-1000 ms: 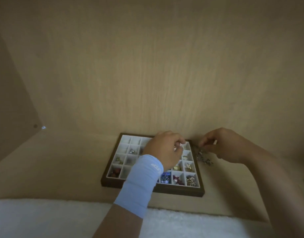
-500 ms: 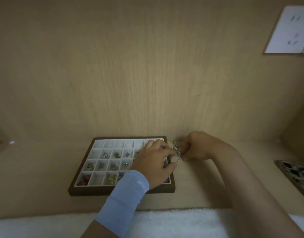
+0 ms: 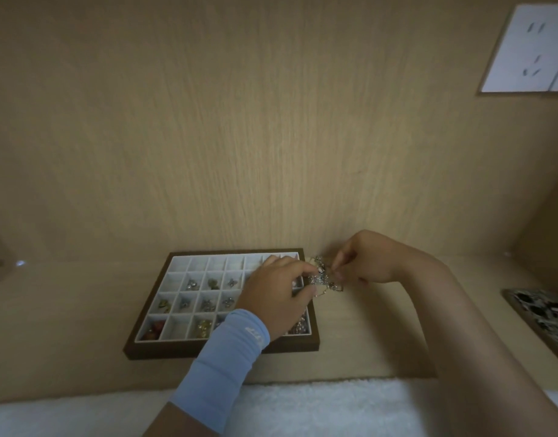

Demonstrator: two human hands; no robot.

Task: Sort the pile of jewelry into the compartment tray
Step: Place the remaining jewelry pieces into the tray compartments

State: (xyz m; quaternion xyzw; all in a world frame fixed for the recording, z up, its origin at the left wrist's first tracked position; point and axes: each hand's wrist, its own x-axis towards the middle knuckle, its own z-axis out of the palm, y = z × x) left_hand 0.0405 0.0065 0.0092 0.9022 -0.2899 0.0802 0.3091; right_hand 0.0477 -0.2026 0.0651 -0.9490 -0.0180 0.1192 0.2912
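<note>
Head view, left hand (image 3: 279,294) and right hand (image 3: 363,263) both pinched silvery jewelry tangle (image 3: 323,275), just off compartment tray (image 3: 221,350) right edge.

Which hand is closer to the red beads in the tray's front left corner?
Left. The left hand hovers over the tray's right half, a few compartments from the red beads. The right hand is beyond the tray's right edge, pinching tangled jewelry.

The light-blue sleeve (image 3: 222,364) carries a small white logo near the wrist, too blurred to read
</note>
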